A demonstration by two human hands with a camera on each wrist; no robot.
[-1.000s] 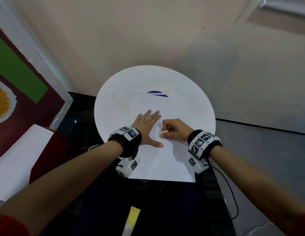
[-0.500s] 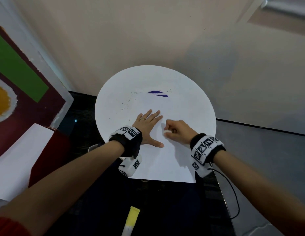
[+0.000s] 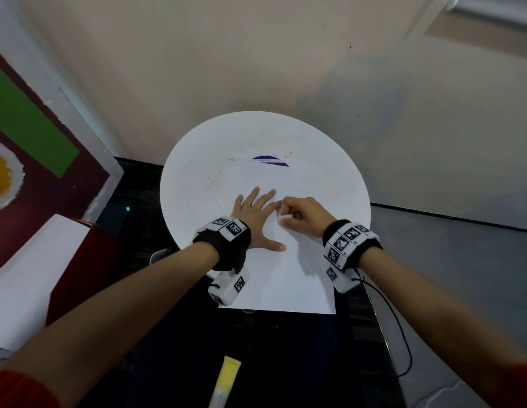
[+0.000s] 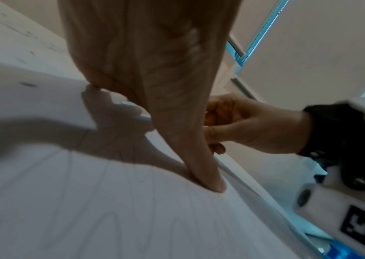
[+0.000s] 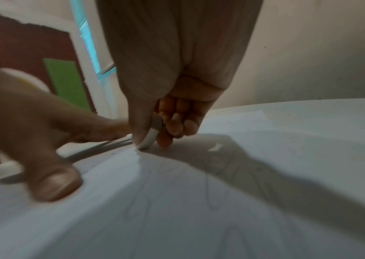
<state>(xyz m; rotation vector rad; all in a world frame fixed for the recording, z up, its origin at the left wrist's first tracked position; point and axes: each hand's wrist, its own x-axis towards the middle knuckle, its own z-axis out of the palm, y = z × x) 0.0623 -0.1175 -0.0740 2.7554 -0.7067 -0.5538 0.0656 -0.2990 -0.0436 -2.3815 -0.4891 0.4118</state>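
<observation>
On a round white table (image 3: pixel 330 172) by a beige wall (image 3: pixel 256 54), paper (image 3: pixel 279 281) is pressed under the spread left hand (image 3: pixel 254 219) and an eraser (image 5: pixel 148 139) is pinched in the right hand (image 3: pixel 303 214).

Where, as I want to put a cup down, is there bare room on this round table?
Free: the far arc of the round table beyond the blue mark, and the right side between the right hand and the rim. Crowded: the paper, where the left hand presses and the right pinches an eraser; dark crumbs lie far left.
</observation>
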